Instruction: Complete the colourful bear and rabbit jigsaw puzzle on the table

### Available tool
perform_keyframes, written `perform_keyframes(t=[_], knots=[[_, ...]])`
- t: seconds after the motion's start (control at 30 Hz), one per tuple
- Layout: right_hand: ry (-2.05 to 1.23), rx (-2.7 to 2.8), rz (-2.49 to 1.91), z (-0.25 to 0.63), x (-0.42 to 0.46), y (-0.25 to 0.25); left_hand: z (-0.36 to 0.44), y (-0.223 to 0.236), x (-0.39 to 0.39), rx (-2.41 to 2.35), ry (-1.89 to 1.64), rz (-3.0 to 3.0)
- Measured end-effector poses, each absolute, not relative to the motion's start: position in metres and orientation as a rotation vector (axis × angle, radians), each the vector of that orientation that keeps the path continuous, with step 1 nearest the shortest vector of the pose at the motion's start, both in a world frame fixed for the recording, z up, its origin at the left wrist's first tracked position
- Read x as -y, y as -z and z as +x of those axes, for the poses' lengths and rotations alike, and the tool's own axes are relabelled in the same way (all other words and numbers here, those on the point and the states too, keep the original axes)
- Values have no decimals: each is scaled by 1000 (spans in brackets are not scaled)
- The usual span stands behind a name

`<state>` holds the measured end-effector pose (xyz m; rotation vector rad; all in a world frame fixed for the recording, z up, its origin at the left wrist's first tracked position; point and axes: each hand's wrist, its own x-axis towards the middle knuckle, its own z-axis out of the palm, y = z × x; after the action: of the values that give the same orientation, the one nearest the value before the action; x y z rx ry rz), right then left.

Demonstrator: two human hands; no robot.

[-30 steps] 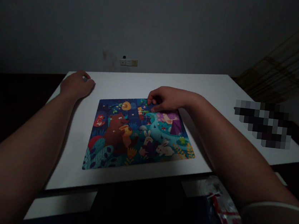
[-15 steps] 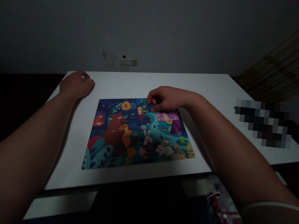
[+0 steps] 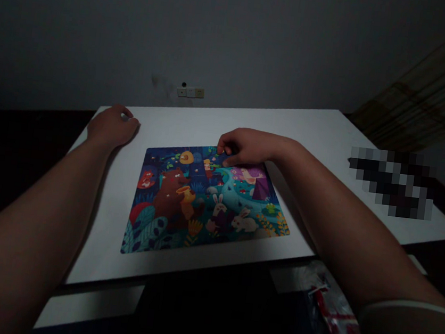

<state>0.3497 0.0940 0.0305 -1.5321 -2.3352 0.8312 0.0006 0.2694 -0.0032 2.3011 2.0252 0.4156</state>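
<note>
A thin rectangular picture board (image 3: 186, 206) with rounded corners, probably a jigsaw puzzle, lies flat on the white table (image 3: 163, 125). Its colourful forest scene shows a brown bear with a honey pot, rabbits and a fox; any seams are too dark to make out. My right hand (image 3: 244, 147) rests at the board's far edge, fingers bent and touching it, thumb apart from the forefinger. Part of the upper right picture is hidden under it. Near the table's far left corner, my left hand (image 3: 112, 125) rests loosely closed, apart from the board, with no object visible in it.
A pixelated dark object (image 3: 391, 183) lies at the table's right side. Below the near edge, a clear plastic bag (image 3: 333, 319) with red parts sits beside my right arm. Wall sockets (image 3: 191, 92) are behind the table; a patterned curtain (image 3: 422, 109) hangs at the right.
Both hands keep their places and poses. The whole view has shifted very slightly; the board has not visibly moved on the table.
</note>
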Motion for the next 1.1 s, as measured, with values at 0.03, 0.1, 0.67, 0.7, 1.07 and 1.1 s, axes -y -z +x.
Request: perform_keyframes(t=[0.03,0.1,0.67,0.7,1.07,1.1], knots=[[-832,2325,-1538,350,-94,-30,1,3,-270,-2023,-421,2301],[-832,2321,-1550,351,-95,-29,1,4,-270,-2021,-419,2294],[-870,2183,-1734,354,-99,-28,1,6,-266,-2021,-423,2318],[-818,2195,-1719,352,-96,-26,2,6,-265,-2023,-430,2322],[-267,1819,-1643,345,45,-36,21,-34,-199,-1872,-354,2579],[-206,1739,-1659,347,74,-36,27,-36,-183,-1807,-351,2622]])
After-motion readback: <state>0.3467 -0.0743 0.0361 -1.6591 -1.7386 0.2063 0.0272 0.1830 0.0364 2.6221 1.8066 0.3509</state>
